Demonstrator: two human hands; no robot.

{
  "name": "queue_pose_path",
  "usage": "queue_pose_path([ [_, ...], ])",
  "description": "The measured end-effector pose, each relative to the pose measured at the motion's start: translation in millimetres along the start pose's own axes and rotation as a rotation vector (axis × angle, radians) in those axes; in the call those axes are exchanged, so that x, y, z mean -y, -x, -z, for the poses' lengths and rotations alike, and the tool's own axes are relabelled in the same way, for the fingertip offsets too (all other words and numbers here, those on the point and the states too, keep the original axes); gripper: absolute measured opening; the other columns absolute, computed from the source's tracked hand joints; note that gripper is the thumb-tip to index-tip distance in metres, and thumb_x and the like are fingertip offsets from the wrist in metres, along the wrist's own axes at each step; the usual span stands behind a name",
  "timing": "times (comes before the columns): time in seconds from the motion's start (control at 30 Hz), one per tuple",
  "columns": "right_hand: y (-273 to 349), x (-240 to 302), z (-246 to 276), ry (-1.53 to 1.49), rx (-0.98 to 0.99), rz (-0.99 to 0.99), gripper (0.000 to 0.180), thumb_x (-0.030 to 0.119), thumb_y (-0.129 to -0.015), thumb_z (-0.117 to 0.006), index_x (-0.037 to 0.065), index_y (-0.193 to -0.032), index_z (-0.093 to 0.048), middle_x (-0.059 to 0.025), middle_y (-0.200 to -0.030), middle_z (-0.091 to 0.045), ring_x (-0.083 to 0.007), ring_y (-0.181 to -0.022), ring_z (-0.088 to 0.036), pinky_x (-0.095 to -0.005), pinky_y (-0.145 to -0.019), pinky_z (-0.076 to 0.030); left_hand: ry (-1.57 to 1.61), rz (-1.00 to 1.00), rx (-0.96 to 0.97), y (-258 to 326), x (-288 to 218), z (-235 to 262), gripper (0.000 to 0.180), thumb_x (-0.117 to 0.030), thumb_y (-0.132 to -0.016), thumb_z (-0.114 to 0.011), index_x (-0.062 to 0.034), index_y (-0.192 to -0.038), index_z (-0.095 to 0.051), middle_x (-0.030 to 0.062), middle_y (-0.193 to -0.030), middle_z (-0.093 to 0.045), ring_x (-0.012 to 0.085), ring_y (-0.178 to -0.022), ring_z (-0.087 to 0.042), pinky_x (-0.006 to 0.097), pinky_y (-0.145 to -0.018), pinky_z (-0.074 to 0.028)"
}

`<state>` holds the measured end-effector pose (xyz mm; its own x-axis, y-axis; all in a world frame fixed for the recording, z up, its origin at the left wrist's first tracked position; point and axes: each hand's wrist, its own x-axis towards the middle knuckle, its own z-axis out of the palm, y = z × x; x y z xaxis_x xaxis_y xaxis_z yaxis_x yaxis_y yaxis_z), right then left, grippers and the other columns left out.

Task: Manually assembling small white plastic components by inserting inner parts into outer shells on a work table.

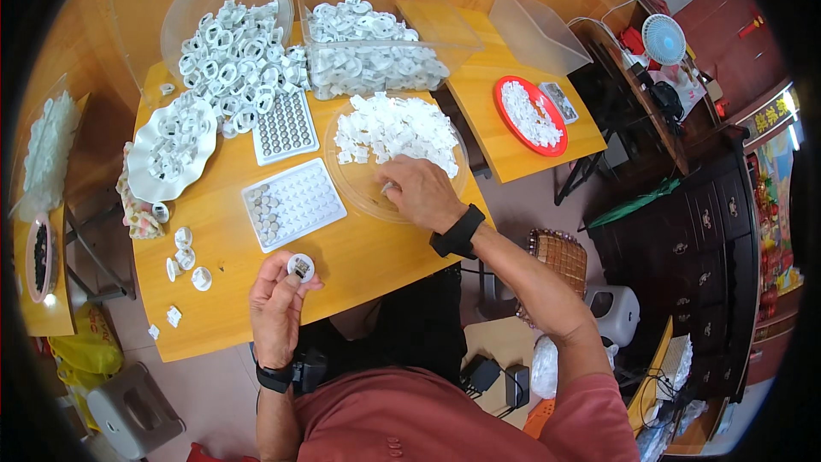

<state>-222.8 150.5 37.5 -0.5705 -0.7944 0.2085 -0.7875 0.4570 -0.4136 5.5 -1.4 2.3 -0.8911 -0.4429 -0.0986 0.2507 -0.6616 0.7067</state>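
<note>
Between the thumb and fingers of my left hand [275, 295] is a round white plastic piece [301, 257], its open face showing small metallic parts. My right hand [423, 192] reaches over the near part of a clear round tray [363, 198]. Its fingers are pinched together, and whatever they may hold is hidden. A heap of small white plastic parts [398, 131] fills the tray just beyond that hand. Left of it lies a white blister tray [312, 197] with silver button cells [263, 214] in its left part. Another white tray [286, 130] of button cells lies behind.
Several finished-looking white round pieces [184, 258] lie at the table's left. A scalloped white dish [203, 154], a clear bin [376, 68] and a large heap of white round parts [227, 56] stand behind. On the right-hand table is a red plate [560, 148] of white parts.
</note>
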Motion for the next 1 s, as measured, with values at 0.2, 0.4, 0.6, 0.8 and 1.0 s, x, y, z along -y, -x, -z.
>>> queue_pose_path([
  [0.2, -3, -2, -2, 0.091, -0.021, -0.054, 0.009, 0.006, -0.074, -0.059, 0.003, -0.082, -0.061, -0.0141, -0.078, -0.062, -0.0337, -0.071, -0.060, -0.0410, -0.064, -0.047, -0.019, 0.011, 0.007, 0, 0, -1, 0.020, -0.002, -0.091, -0.053, 0.0027, -0.111, -0.055, 0.0087, -0.100, -0.060, 0.0176, -0.086, -0.062, 0.033, -0.080, -0.053],
  [0.4, -10, 21, 13, -0.334, 0.032, -0.169, 0.011, 0.008, -0.080, -0.061, 0.002, -0.089, -0.064, -0.0090, -0.069, -0.064, -0.0194, -0.064, -0.064, -0.0297, -0.057, -0.048, -0.035, 0.010, -0.012, 1, -2, -2, 0.022, -0.002, -0.092, -0.052, 0.0030, -0.112, -0.053, 0.0093, -0.100, -0.060, 0.0182, -0.086, -0.062, 0.033, -0.080, -0.052],
  [0.6, -3, 56, -2, -0.931, 0.270, -0.362, 0.012, 0.007, -0.089, -0.056, 0.000, -0.097, -0.062, -0.0016, -0.082, -0.063, -0.0073, -0.067, -0.060, -0.0212, -0.058, -0.048, -0.018, 0.010, -0.012, 0, -1, -1, 0.021, -0.002, -0.092, -0.050, 0.0033, -0.113, -0.053, 0.0094, -0.099, -0.060, 0.0175, -0.086, -0.062, 0.032, -0.080, -0.052],
  [0.8, 5, 66, -25, -1.006, 0.223, -0.197, 0.015, 0.008, -0.090, -0.057, 0.001, -0.102, -0.062, -0.0008, -0.084, -0.062, -0.0049, -0.070, -0.058, -0.0193, -0.061, -0.047, -0.016, 0.025, -0.008, 0, -4, -4, 0.020, -0.003, -0.093, -0.050, 0.0031, -0.112, -0.054, 0.0087, -0.098, -0.061, 0.0155, -0.086, -0.062, 0.030, -0.079, -0.053],
  [1.0, 10, 82, -30, -1.180, 0.256, -0.358, 0.018, 0.011, -0.090, -0.059, 0.000, -0.102, -0.066, -0.0024, -0.081, -0.066, -0.0067, -0.067, -0.059, -0.0211, -0.062, -0.049, 0.000, 0.044, -0.020, 1, -5, -6, 0.020, -0.004, -0.093, -0.051, 0.0031, -0.111, -0.054, 0.0086, -0.096, -0.061, 0.0157, -0.086, -0.062, 0.030, -0.079, -0.052],
])
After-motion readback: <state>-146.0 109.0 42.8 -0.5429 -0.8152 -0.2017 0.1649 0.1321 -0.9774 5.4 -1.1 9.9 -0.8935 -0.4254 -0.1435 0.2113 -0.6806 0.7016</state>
